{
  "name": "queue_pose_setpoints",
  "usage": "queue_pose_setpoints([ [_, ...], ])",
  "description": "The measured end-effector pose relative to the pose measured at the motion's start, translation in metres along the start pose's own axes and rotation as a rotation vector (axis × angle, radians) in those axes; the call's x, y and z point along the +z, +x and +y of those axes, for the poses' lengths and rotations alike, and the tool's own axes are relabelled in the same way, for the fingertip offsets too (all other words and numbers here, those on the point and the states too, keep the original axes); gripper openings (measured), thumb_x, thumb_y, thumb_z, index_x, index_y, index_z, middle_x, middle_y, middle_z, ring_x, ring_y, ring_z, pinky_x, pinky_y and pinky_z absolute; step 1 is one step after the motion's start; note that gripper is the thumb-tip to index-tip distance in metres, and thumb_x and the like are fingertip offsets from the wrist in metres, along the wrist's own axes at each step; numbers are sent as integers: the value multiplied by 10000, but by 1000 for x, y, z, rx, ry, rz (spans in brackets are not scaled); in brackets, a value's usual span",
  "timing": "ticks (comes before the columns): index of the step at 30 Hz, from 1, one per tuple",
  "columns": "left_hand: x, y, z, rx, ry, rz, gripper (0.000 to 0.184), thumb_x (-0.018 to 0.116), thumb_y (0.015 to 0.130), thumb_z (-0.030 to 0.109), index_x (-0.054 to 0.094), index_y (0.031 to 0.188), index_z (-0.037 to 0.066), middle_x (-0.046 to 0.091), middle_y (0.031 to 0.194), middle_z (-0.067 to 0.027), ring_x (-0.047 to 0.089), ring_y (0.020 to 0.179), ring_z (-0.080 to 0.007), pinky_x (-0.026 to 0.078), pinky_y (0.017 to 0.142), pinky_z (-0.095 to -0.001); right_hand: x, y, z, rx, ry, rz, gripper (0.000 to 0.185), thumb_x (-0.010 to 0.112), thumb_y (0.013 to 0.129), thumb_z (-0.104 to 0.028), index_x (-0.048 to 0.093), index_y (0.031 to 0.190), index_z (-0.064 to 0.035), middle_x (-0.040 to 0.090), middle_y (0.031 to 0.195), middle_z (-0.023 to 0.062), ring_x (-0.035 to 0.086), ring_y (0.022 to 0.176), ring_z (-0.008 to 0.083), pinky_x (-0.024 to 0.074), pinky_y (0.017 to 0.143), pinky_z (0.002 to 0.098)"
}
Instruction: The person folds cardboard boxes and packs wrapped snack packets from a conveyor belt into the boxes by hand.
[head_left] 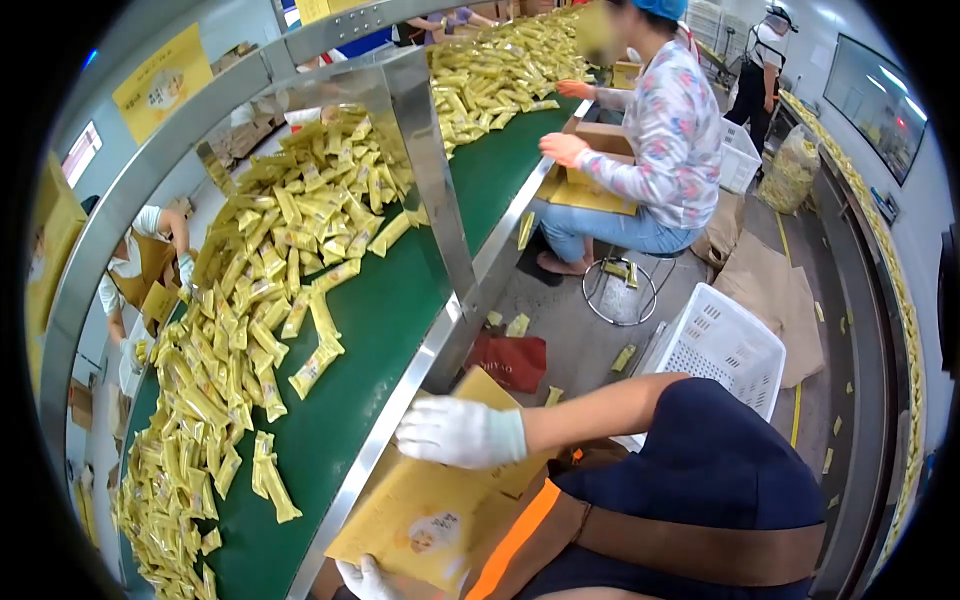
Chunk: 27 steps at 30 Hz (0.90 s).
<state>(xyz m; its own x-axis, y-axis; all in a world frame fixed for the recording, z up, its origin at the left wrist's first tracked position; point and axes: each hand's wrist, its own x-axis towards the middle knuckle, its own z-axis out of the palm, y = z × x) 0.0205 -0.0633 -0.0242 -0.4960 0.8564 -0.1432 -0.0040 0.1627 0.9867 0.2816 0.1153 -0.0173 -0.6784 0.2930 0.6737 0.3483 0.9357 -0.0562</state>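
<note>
A yellow cardboard box (415, 515) with a printed oval picture lies at the near edge of the green belt. My right hand (460, 432), in a white glove, rests on the box's upper part, fingers stretched out toward the belt. At the box's lower corner is my left hand (368, 580), also gloved in white, its fingers holding the edge; the frame's bottom cuts it off. Many yellow wrapped sticks (215, 385) are heaped on the green belt (375, 335) beyond the box.
A metal frame (430, 170) stands over the belt. A seated co-worker (670, 130) is farther along, others beyond the belt. A white crate (725, 350), a stool (620, 292), a red bag (512, 362), brown sheets (770, 300) and scattered sticks are on the floor.
</note>
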Motion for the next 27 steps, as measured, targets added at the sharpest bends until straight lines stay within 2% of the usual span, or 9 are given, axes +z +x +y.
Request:
queue_pose_setpoints([
  [8, -2, -1, -29, 12, -118, 35, 649, 606, 897, 111, 334, 1464, -51, 459, 1414, -227, 460, 1256, -295, 332, 1094, -415, -7, 0, -12, 105, -69, -117, 157, 599, 750, -191, 574, 869, -91, 572, 881, 60, 588, 864, 205, 468, 669, 354],
  [13, 2, -5, -28, 63, -214, -10, 648, 620, 948, 284, 362, 1474, 6, 481, 1405, -193, 467, 1246, -297, 332, 1090, -427, 4, 4, -5, 393, 140, -110, 121, 627, 907, -242, 601, 860, -135, 567, 635, 99, 582, 609, 293, 453, 580, 380],
  [17, -38, 36, -46, 191, -814, -270, 658, 563, 968, 400, 376, 1474, 23, 505, 1392, -177, 464, 1263, -303, 331, 1097, -444, 1, 52, -14, 287, 532, 113, 143, 595, 948, -248, 609, 892, -118, 608, 682, 95, 592, 633, 305, 437, 577, 400],
  [18, -52, 44, -51, 215, -962, -327, 665, 549, 973, 429, 379, 1474, 27, 511, 1388, -173, 464, 1267, -305, 331, 1099, -448, -4, 67, -20, 237, 872, 130, 176, 549, 979, -244, 603, 896, -98, 616, 714, 120, 594, 670, 330, 433, 594, 406],
  [20, -69, 54, -60, 271, -1259, -457, 681, 521, 982, 487, 386, 1474, 36, 523, 1382, -165, 462, 1276, -308, 331, 1103, -457, -20, 87, -36, 4, 1292, -153, 222, 498, 1005, -246, 594, 903, -73, 613, 740, 164, 586, 705, 362, 439, 618, 416],
  [22, -3, 15, 43, 469, -777, -180, 737, 376, 989, 609, 401, 1471, 52, 571, 1345, -147, 495, 1269, -321, 364, 1096, -480, -6, 82, -38, -74, 1138, -457, 262, 502, 985, -214, 569, 820, -21, 627, 806, 171, 611, 760, 252, 465, 678, 395],
  [23, -21, 24, 38, 349, -991, -359, 899, 335, 921, 740, 424, 1443, 14, 579, 1328, -189, 526, 1251, -337, 387, 1083, -507, 18, 70, -22, -231, 1059, -551, 246, 540, 949, -223, 573, 827, -12, 642, 801, 145, 604, 744, 284, 474, 680, 406],
  [26, -1, 26, 76, 237, -191, -622, 1045, 352, 845, 829, 448, 1402, -49, 592, 1281, -226, 576, 1188, -325, 433, 1042, -474, 72, 33, -11, 1, 1009, -649, 233, 578, 912, -237, 579, 822, -22, 631, 798, 131, 600, 744, 280, 475, 679, 404],
  [27, -8, 39, 75, 139, -46, -584, 1077, 496, 798, 817, 480, 1344, -111, 599, 1250, -234, 593, 1156, -294, 461, 1011, -428, 88, 25, -13, 75, 993, -675, 230, 591, 899, -242, 581, 821, -26, 627, 797, 127, 599, 745, 279, 475, 679, 404],
])
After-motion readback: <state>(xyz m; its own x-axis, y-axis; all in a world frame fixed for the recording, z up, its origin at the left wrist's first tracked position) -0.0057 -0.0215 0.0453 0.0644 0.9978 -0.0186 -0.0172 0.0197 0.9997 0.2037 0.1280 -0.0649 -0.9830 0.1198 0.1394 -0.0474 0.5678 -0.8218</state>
